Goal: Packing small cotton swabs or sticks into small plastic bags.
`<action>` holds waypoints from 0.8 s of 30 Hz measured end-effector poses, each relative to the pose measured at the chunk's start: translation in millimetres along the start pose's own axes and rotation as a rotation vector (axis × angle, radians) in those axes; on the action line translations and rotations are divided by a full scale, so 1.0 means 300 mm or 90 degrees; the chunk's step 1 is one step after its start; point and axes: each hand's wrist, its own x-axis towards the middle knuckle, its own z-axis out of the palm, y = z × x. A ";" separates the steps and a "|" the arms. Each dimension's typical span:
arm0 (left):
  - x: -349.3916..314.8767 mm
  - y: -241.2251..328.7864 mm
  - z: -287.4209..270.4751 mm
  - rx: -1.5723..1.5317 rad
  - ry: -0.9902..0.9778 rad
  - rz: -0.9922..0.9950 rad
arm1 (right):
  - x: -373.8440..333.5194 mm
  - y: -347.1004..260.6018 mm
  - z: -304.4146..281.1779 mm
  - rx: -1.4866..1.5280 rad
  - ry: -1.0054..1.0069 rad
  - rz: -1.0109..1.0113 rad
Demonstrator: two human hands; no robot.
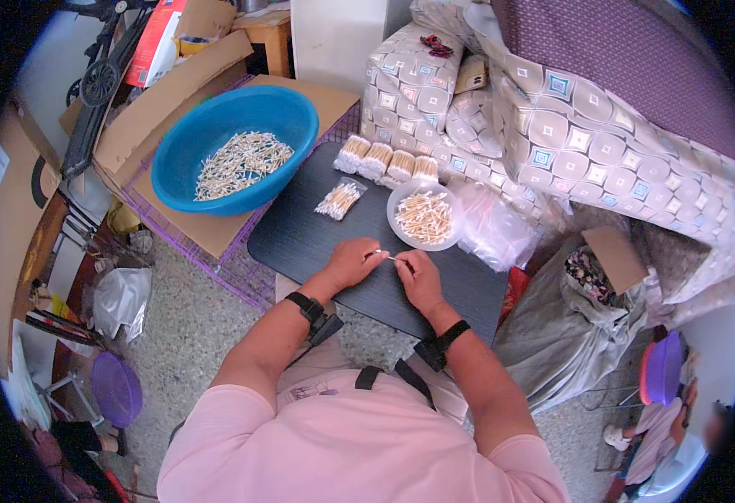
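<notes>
Over the near edge of the dark folding table, my left hand and my right hand meet with fingers pinched. A thin cotton swab shows between the fingertips of both; whether it is one swab or two I cannot tell. Just beyond my right hand stands a white bowl with many loose swabs in it. A small clear bag of swabs lies past my left hand. Several bundled packs of swabs line the table's far edge.
A big blue basin of loose swabs rests on cardboard over a purple wire rack, left of the table. Clear plastic bags lie right of the bowl. A patterned sofa borders the far right, near a grey cloth. Another person's leg shows at lower right.
</notes>
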 end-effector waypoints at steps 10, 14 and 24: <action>0.003 0.013 -0.008 -0.010 0.006 -0.034 | 0.000 -0.002 0.001 -0.011 0.008 0.017; 0.003 0.013 -0.009 -0.027 0.011 -0.041 | 0.003 -0.002 0.001 -0.008 0.011 0.003; 0.004 0.015 -0.012 -0.028 0.004 -0.054 | 0.003 -0.010 0.001 -0.008 0.004 0.006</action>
